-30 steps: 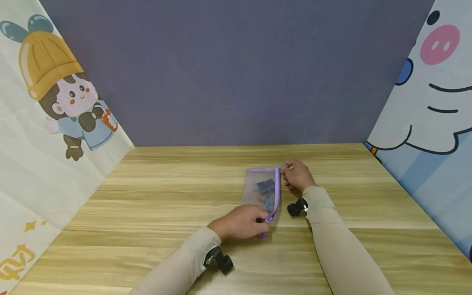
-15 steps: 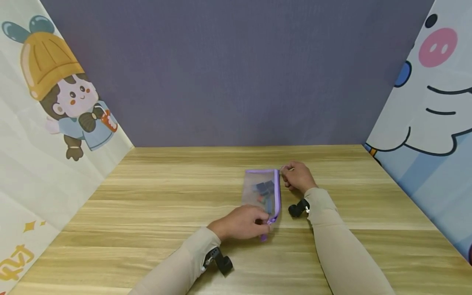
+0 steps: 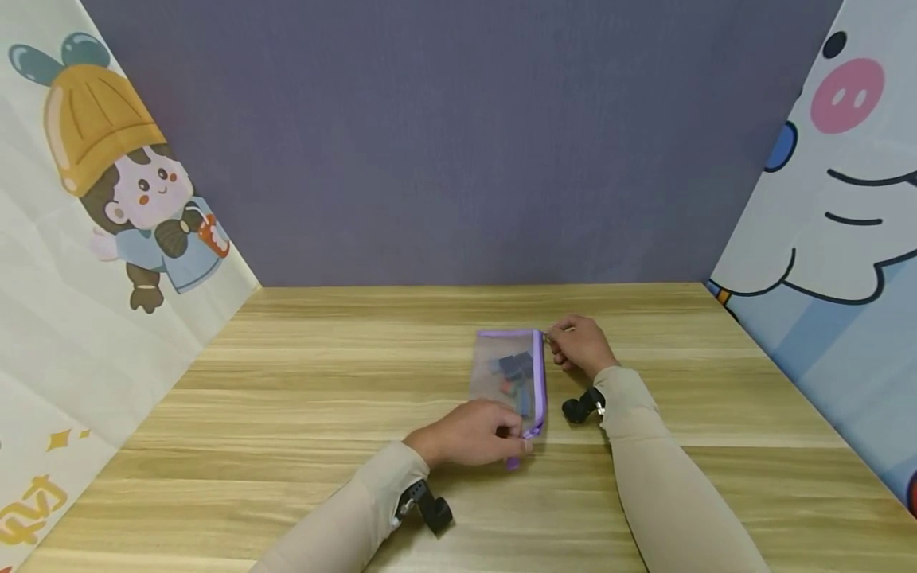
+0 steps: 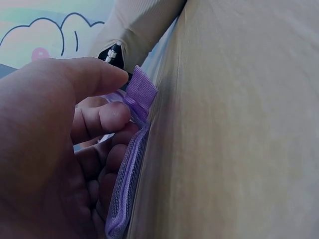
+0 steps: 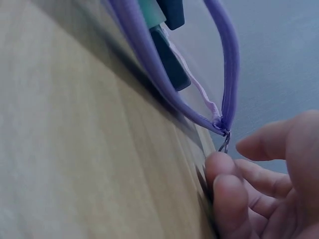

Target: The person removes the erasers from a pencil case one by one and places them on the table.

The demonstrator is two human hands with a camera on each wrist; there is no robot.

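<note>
A translucent mesh zipper pouch (image 3: 489, 358) with purple edging lies on the table, blocks showing dimly through it. My left hand (image 3: 473, 432) is at its near end, fingers curled along the purple zipper edge (image 4: 127, 174). In the left wrist view its thumb and index finger are a little apart, beside a purple fabric tab (image 4: 142, 92). At the far corner, my right hand (image 3: 582, 344) has its fingertips at a small metal ring (image 5: 225, 143). Seen from the right wrist, the pouch's two purple edges spread apart, with a dark block (image 5: 169, 62) visible between them.
The wood-grain table (image 3: 286, 414) extends around the pouch. A dark grey wall panel (image 3: 458, 143) stands at the back, with cartoon-printed panels at the left and right. Small black cameras (image 3: 433, 513) are strapped to both wrists.
My left thumb has shifted slightly right, away from the index finger. My right fingertips have lowered slightly toward the pouch's corner. The pouch stays nearly in place.
</note>
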